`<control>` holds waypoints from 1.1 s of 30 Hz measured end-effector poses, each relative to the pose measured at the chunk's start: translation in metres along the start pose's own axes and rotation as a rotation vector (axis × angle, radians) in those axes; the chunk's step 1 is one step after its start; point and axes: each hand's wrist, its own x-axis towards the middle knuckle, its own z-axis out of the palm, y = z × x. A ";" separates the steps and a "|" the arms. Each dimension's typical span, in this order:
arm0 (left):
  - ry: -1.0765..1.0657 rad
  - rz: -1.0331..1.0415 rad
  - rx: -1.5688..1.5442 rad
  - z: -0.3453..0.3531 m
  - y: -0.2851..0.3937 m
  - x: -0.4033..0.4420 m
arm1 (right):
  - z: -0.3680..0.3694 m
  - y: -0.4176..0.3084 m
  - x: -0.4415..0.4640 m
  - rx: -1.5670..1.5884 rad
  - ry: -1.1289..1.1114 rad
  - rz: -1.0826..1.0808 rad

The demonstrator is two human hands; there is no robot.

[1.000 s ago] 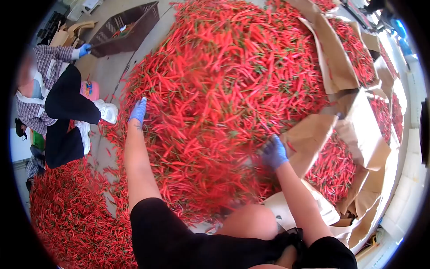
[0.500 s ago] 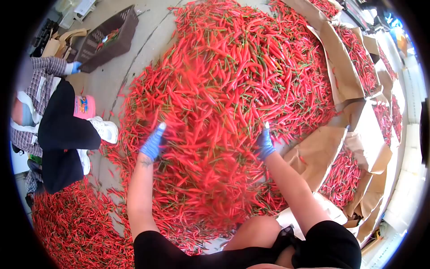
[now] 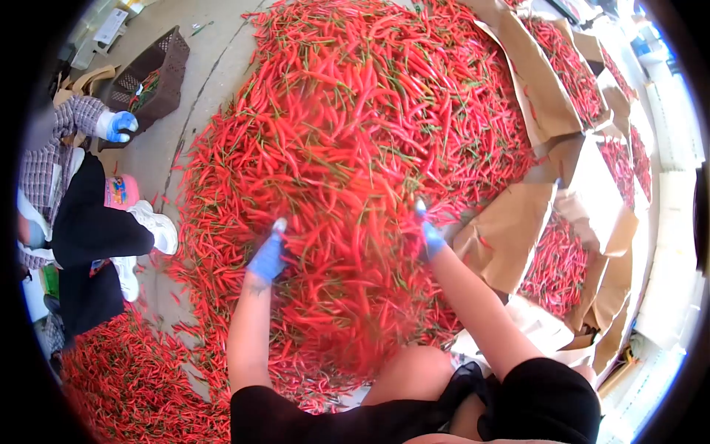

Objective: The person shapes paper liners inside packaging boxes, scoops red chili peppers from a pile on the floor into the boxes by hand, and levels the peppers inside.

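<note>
A broad heap of red chilies (image 3: 399, 96) with green stems spreads in front of me. My left hand (image 3: 268, 259), in a blue glove with a pale thumb tip, presses into its near side. Opposite it, my right hand (image 3: 431, 238) is gloved the same way and sunk into the chilies. A blurred mass of loose chilies (image 3: 347, 229) is gathered between my two hands. Both thumbs point up and away from me, while most of the other fingers are hidden under the peppers.
Brown paper bags (image 3: 510, 229) filled with chilies stand along the right. To the left sits a co-worker in a checked sleeve, with a blue-gloved hand (image 3: 120, 126) near a dark plastic crate (image 3: 159, 85). A pink container (image 3: 122, 191) and another chili pile (image 3: 133, 377) are there too.
My hands have come closer together around the loose chilies, the left one moving inward. The view has shifted slightly. The co-worker's gloved hand has come away from the crate's edge.
</note>
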 end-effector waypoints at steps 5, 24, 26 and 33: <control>-0.053 0.021 -0.235 0.018 -0.019 0.011 | -0.010 0.037 0.029 0.122 -0.021 -0.042; -0.672 0.322 0.279 0.299 0.003 -0.144 | 0.035 -0.080 -0.230 0.516 -0.693 -0.270; -0.685 0.176 0.094 0.370 -0.017 -0.155 | 0.001 -0.105 -0.284 0.401 -0.523 -0.352; -0.686 -0.068 0.231 0.530 -0.131 -0.062 | -0.229 -0.140 -0.433 0.115 0.467 -0.465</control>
